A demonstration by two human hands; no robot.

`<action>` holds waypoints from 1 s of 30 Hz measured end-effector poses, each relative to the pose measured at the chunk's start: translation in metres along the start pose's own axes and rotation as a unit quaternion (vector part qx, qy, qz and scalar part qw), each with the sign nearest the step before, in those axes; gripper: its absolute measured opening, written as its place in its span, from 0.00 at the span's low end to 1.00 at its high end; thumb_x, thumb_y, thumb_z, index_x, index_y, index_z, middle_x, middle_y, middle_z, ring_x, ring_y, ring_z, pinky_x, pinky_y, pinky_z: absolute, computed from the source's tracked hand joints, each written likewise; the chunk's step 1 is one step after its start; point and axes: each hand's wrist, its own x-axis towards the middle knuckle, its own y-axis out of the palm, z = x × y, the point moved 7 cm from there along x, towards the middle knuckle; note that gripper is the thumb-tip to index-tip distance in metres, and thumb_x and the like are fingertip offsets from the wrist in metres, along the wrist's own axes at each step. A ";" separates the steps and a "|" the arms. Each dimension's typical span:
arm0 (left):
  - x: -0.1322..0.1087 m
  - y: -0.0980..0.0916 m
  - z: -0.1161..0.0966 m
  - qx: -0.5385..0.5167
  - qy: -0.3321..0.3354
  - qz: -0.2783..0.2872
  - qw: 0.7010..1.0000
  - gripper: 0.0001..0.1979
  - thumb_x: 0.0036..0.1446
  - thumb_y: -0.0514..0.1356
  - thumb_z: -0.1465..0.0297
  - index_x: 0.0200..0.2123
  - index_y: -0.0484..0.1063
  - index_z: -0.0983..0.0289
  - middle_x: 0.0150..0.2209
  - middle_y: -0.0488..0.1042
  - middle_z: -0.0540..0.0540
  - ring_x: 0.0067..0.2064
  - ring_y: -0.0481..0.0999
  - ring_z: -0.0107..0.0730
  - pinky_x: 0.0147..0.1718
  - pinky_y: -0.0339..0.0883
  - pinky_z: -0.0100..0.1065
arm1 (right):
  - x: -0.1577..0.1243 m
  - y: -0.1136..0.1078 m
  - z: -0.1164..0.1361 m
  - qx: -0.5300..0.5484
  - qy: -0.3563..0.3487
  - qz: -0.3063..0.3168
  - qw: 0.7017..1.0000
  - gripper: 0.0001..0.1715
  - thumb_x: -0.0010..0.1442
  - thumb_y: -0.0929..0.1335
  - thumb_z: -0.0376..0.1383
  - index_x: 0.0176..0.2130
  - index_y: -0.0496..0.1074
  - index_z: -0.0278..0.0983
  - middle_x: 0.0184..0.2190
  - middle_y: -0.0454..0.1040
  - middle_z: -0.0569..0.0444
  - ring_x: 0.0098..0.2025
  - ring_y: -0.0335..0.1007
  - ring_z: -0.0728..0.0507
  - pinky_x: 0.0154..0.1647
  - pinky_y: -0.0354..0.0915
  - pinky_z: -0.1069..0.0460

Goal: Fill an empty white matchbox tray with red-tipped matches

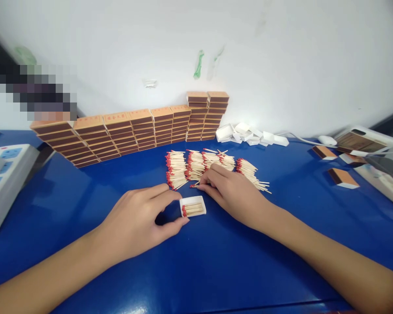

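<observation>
My left hand (144,213) grips the left end of a small white matchbox tray (199,201) between thumb and fingers, low on the blue tabletop. Several red-tipped matches (192,209) lie side by side in that tray, along its near side. To the right, my right hand (229,192) is pinched at the near edge of the match piles, with a red match head (192,186) poking out left of its fingertips. Heaps of loose matches (177,168) lie in rows just beyond, heads mostly to the left; my right hand hides part of them.
A long wall of stacked matchboxes (131,128) stands at the back. Right of it lie several white trays (249,133). Loose matchboxes (343,178) and a phone-like object (367,139) are at the right, with a white cable. A power strip (9,165) sits at the left.
</observation>
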 end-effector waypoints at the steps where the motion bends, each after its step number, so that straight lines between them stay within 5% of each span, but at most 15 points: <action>1: 0.000 0.000 0.000 0.000 0.000 -0.001 1.000 0.12 0.64 0.66 0.62 0.47 0.78 0.61 0.33 0.75 0.48 0.29 0.73 0.27 0.28 0.64 0.32 | -0.001 -0.001 0.000 0.000 -0.002 0.000 1.000 0.07 0.73 0.67 0.35 0.43 0.74 0.35 0.44 0.76 0.46 0.40 0.76 0.42 0.41 0.68 0.48; 8: 0.000 -0.001 0.002 -0.001 -0.008 -0.004 1.000 0.12 0.64 0.67 0.62 0.47 0.79 0.60 0.33 0.75 0.48 0.29 0.73 0.27 0.28 0.63 0.31 | -0.011 -0.020 0.013 0.038 -0.078 -0.059 0.995 0.05 0.72 0.68 0.35 0.42 0.73 0.35 0.40 0.75 0.49 0.37 0.74 0.43 0.35 0.66 0.50; 16: 0.001 0.001 0.003 -0.010 -0.006 -0.006 1.000 0.11 0.63 0.67 0.62 0.46 0.79 0.60 0.32 0.74 0.47 0.30 0.73 0.27 0.28 0.64 0.32 | -0.021 -0.012 0.035 0.042 -0.138 -0.013 0.990 0.06 0.73 0.67 0.34 0.42 0.74 0.35 0.38 0.75 0.50 0.35 0.75 0.44 0.35 0.67 0.51; 23: 0.000 0.000 0.001 -0.005 0.000 -0.006 1.000 0.11 0.64 0.67 0.62 0.47 0.78 0.60 0.32 0.74 0.48 0.29 0.73 0.27 0.28 0.63 0.32 | -0.010 -0.013 0.007 0.045 -0.094 -0.065 0.992 0.08 0.73 0.67 0.34 0.48 0.76 0.36 0.42 0.76 0.48 0.41 0.75 0.42 0.40 0.67 0.49; 30: 0.000 -0.001 -0.001 0.002 0.002 -0.009 1.000 0.11 0.63 0.67 0.62 0.46 0.78 0.61 0.32 0.73 0.47 0.28 0.73 0.27 0.27 0.64 0.32 | -0.002 -0.004 -0.001 0.024 -0.058 -0.049 0.997 0.09 0.73 0.66 0.33 0.47 0.77 0.36 0.42 0.75 0.48 0.40 0.74 0.42 0.41 0.68 0.48</action>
